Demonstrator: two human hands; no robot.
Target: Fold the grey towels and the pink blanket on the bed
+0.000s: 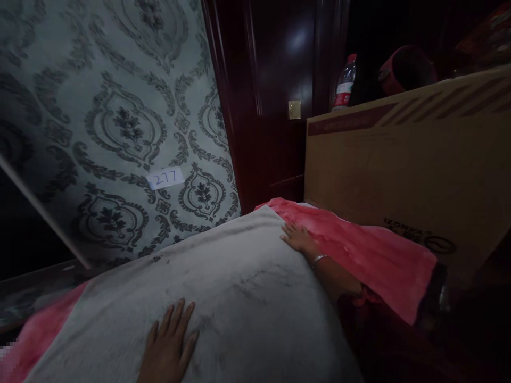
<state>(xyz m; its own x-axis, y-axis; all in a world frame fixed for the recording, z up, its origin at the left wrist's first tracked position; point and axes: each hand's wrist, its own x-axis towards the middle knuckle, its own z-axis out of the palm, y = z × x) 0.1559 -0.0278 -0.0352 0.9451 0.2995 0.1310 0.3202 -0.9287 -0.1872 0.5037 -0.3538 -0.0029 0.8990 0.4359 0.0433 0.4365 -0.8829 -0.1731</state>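
Observation:
A large white pillow (223,276) lies on a pink blanket (359,250). My left hand (170,343) rests flat on the pillow's near side, fingers spread. My right hand (297,238) presses on the pillow's far right edge, where it meets the pink blanket; a thin bracelet circles that wrist. Neither hand holds anything.
Patterned grey wallpaper (120,122) with a small label reading 277 (165,178) stands behind the pillow. A dark wooden door frame (271,106) is at the back. A big cardboard box (407,165) stands to the right, with a plastic bottle (345,82) behind it.

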